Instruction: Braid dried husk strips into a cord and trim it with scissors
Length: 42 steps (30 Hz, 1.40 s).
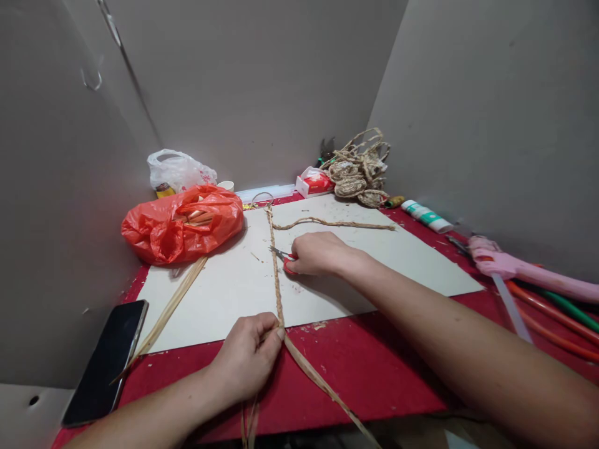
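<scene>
A straw braid (275, 268) runs down the white board (224, 293) from a ring (262, 199) at the far edge. My left hand (253, 352) pinches its near end, and loose straw strands (322, 383) trail from there past the table's front edge. In my right hand (318, 252) is a pair of small red-handled scissors (289, 263), the blades pointing left and lying at or over the braid. I cannot tell whether they touch it. A second, thinner straw cord (337, 222) stretches rightward across the board.
An orange-red plastic bag (182, 224) holding straw sits at left, with loose straw (180, 299) below it and a phone (107, 365) nearby. Coiled straw cord (355, 174) and a red-white box (314, 182) stand at the back. A glue gun (505, 262) lies right. Grey walls enclose the table.
</scene>
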Available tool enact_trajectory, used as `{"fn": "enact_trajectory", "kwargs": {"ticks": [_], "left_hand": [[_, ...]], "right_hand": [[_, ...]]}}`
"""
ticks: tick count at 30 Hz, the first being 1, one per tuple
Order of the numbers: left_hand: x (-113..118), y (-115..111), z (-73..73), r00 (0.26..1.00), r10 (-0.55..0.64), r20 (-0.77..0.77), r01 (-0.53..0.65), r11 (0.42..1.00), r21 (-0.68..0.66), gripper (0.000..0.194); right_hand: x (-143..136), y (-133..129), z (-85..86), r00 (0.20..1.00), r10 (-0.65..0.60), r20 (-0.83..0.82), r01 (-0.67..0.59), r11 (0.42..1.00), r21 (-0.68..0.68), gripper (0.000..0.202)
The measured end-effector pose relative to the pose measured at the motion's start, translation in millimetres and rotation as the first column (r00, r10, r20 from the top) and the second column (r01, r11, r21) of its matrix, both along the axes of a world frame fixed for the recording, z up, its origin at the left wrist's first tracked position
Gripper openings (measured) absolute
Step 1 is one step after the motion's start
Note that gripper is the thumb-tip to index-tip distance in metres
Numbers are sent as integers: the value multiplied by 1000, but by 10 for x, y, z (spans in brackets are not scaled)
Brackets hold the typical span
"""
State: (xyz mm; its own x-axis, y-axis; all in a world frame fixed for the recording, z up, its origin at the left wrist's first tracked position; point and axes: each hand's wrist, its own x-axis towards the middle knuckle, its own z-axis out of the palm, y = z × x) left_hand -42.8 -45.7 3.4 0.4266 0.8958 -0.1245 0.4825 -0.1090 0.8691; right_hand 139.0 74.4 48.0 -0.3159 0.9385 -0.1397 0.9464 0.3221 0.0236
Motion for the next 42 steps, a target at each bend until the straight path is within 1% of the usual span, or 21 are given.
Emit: {"fn": "enact_trajectory", "kwargs": {"ticks": [3,5,8,10,12,14,16,18,21,25,30,32,35,38,40,42], "left_hand": [[0,-5,3,1000,3,-13,-3,1000,0,29],[1,-7,10,1000,5,0,-5,1000,-9,29],[4,-11,25,998,15,60,-12,999,-36,29],[3,-17,42,991,37,125,-29,998,-63,29],[-2,-26,63,976,74,205,-55,994,-95,30],[-8,-35,85,953,121,279,-87,988,-131,31],[-13,-43,108,928,171,331,-118,978,-175,32],[-11,-49,129,905,216,366,-140,965,-224,31],[5,-58,152,886,255,387,-151,948,-278,32],[26,-63,145,885,264,383,-141,937,-319,33],[40,-53,119,902,255,349,-144,939,-313,34],[44,-48,112,909,250,332,-148,942,-302,34],[40,-43,103,911,242,334,-144,945,-293,33],[28,-41,106,901,233,365,-135,952,-274,31],[18,-44,123,892,240,384,-153,958,-244,31],[3,-46,148,878,260,401,-186,959,-215,32]], "right_hand": [[20,-13,-25,999,-22,-46,22,1000,-1,35],[67,-11,-58,995,-58,-82,59,998,9,33],[194,7,-104,984,-113,-141,117,993,23,34],[293,12,-107,981,-126,-149,126,992,-11,35],[373,-9,-75,986,-101,-133,93,993,-67,37],[413,-64,-16,992,-29,-120,17,994,-105,40],[407,-145,52,992,52,-115,-65,991,-117,39],[373,-225,108,988,103,-114,-117,985,-124,37],[319,-299,152,986,126,-108,-139,983,-122,38],[290,-307,152,990,112,-84,-118,990,-76,39],[233,-289,113,988,111,-104,-114,993,-29,41],[206,-276,91,988,104,-118,-106,994,-6,37],[210,-230,66,987,74,-146,-72,997,14,29],[282,-155,47,986,19,-167,-16,1000,23,27],[343,-104,33,986,-21,-167,23,1000,11,29],[388,-68,17,984,-42,-174,35,998,-43,30]]}}
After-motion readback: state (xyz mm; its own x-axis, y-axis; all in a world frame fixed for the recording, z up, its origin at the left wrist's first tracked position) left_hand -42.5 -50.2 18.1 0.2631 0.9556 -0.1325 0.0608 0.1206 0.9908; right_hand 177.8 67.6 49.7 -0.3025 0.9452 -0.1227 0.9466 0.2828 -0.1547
